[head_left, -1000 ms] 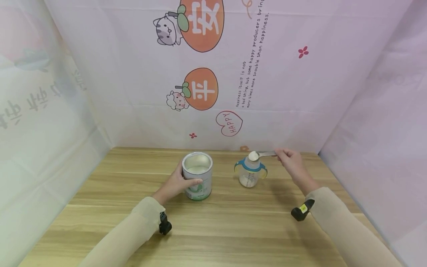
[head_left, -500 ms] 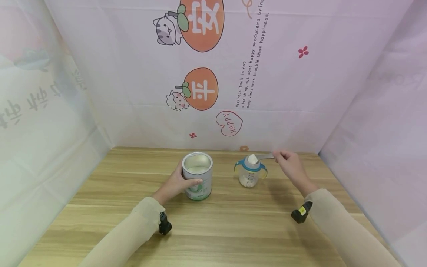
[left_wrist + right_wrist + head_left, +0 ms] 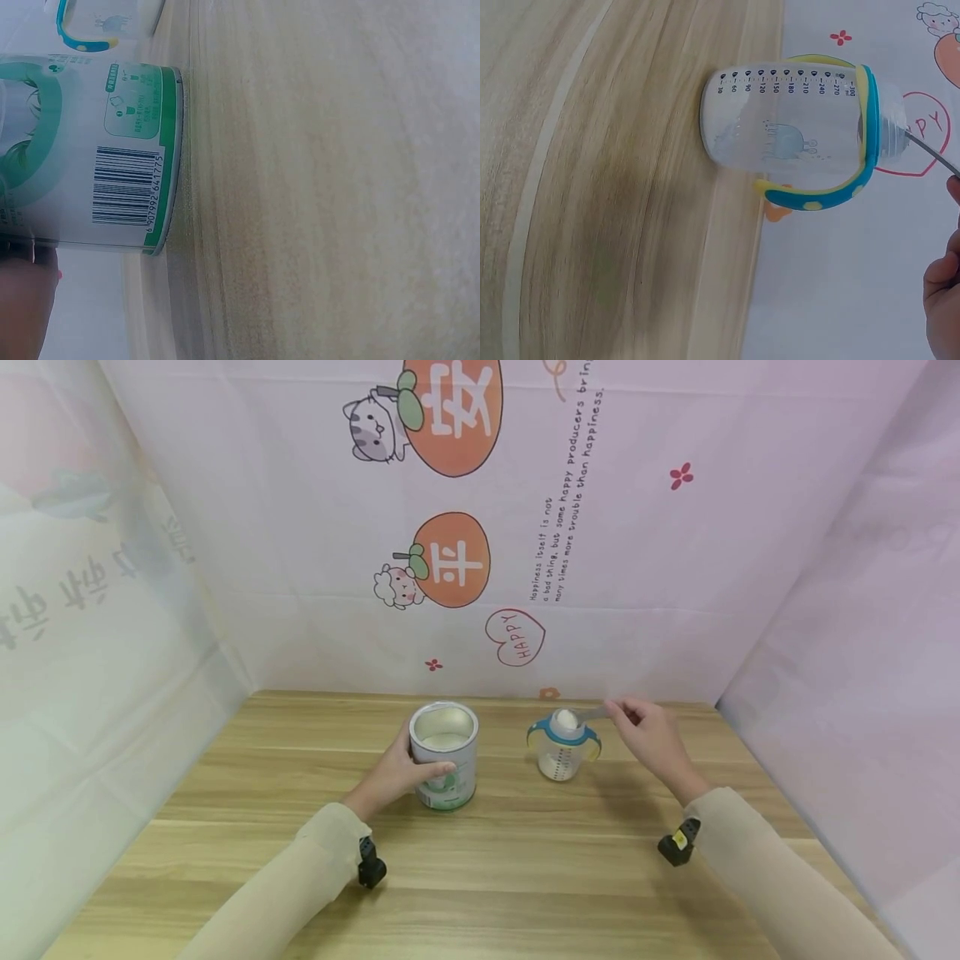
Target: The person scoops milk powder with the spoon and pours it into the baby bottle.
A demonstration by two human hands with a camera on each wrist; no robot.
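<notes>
My left hand (image 3: 396, 777) is wrapped around a white-and-green milk powder can (image 3: 460, 787), its thumb across the front. The can stands upright without a lid, pale powder inside. In the left wrist view its barcode side (image 3: 127, 187) faces the camera. To its right stands a clear baby bottle (image 3: 558, 764) with a blue-and-yellow handle ring and an uncovered mouth. My right hand (image 3: 651, 735) pinches the handle of a metal spoon (image 3: 594, 713). White powder (image 3: 567, 719) shows at the bottle's mouth, where the spoon's bowl dips in. In the right wrist view the spoon handle (image 3: 934, 154) slants from the neck.
Both vessels stand on a wood-grain table (image 3: 480, 893). A white printed cloth (image 3: 330, 635) rises behind the table's back edge, and pale cloths hang at the left and right sides. Black wrist cameras (image 3: 371, 864) sit on both sleeves.
My right hand has moved slightly left, and the spoon's bowl has come down from above the bottle into its mouth. The left hand and the can have stayed put.
</notes>
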